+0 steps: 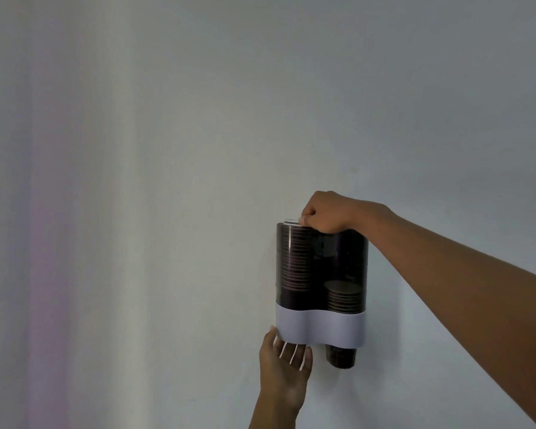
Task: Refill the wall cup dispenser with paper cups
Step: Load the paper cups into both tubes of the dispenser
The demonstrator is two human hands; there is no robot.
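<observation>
Two tubes make up the wall dispenser (321, 326): your right hand (322, 213) pinches the cup stack (296, 258) at its top in the left tube, your left hand (287, 363) waits open beneath. Paper cups are probably light and crush easily; grip the rims gently.

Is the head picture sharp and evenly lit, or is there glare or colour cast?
Head view: soft, slightly blurred; the wall shows a pinkish cast at left; the dark dispenser carries a thin glare streak; faint shadow beside the left hand; right hand evenly lit.
</observation>
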